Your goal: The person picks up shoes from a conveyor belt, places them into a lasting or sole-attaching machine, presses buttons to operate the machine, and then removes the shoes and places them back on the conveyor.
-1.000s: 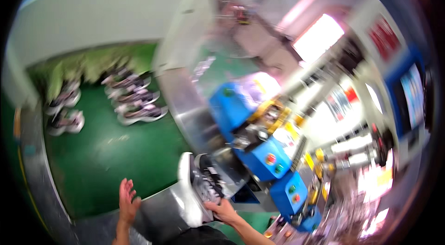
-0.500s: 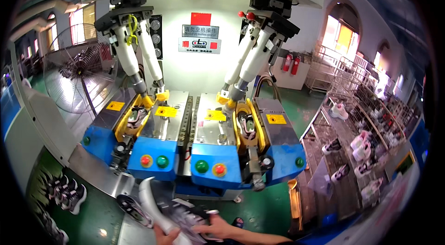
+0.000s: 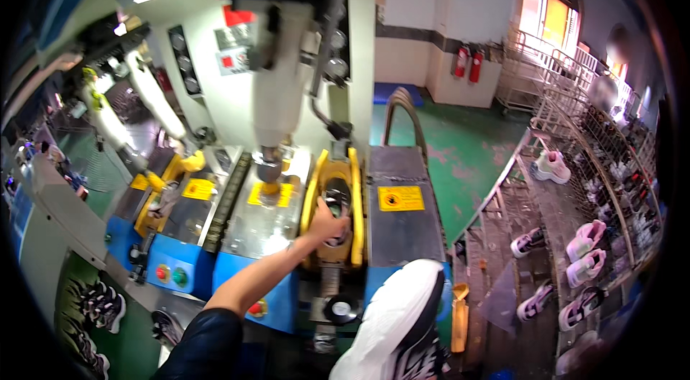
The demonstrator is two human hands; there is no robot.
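White-soled shoe point(image 3: 392, 322) near left hand point(image 3: 327, 225)

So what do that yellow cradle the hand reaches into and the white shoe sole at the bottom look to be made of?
The yellow cradle looks like painted metal: hard edges, an even glossy coat, dark scuffs. The white shoe sole looks like matte rubber or foam, smooth and softly rounded with no shine, though the picture cannot settle which. The left hand rests on a dark shoe in the cradle.

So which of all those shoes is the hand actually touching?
The dark shoe in the yellow cradle, under the left hand; the others sit on racks or apart.
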